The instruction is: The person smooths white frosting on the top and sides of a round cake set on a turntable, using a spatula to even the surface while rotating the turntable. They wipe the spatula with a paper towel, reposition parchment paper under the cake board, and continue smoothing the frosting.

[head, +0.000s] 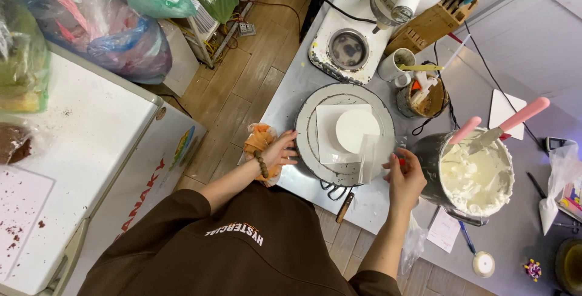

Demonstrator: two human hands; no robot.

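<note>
A small round white cake [356,130] stands on a white square board on a grey turntable [310,131] at the steel table's near edge. My left hand [280,151], with a bead bracelet at the wrist, rests its fingers on the turntable's left rim, over an orange cloth [257,139]. My right hand [402,177] holds a clear flat scraper [368,159] upright against the cake's near right side.
A metal bowl of white cream [478,178] with two pink-handled spatulas sits right of the turntable. A white stand mixer [364,23], knife block [428,26] and tool cups stand behind. A piping bag [556,188] lies far right. A white chest freezer [85,138] stands left.
</note>
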